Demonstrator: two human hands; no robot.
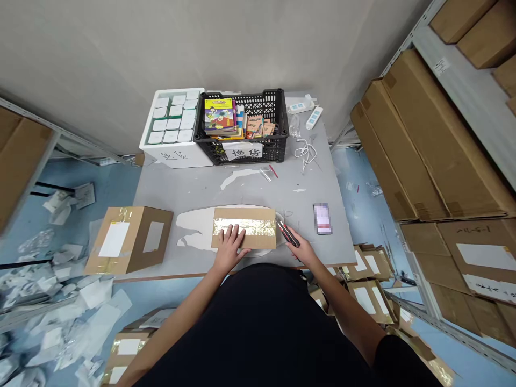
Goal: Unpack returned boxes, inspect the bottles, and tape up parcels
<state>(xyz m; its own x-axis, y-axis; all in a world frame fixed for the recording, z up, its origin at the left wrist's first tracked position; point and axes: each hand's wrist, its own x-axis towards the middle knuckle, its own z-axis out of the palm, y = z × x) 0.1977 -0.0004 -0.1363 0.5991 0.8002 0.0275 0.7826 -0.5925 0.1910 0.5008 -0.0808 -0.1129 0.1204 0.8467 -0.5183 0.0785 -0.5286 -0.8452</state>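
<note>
Resting with the left hand (229, 246) spread flat, palm down, on a long brown cardboard box (255, 228) sealed with shiny gold tape (264, 222), gripping nothing. Holding in the right hand (302, 249), fingers wrapped closed, a slim black-and-red box cutter (291, 236), tip angled at the box's right end, just beside it (cannot tell the length of any bared blade, nor contact with the cardboard). Could skid off the slick tape under a hard push and run toward the left fingers, lying in line with a leftward stroke. Could likewise sink too deep and nick the contents. Being pinned only from above, by one flat hand, might let the box turn or slide over the ragged white patch (197, 220) beneath it, on the grey tabletop (282, 191), near the front edge. With a wide swing rightward, might knock the pale-screened phone (322, 218); with a shove leftward, the larger brown cardboard carton (145, 239). At the back, well apart, less at risk: a black latticed plastic crate (278, 151) of colourful books (220, 121).
</note>
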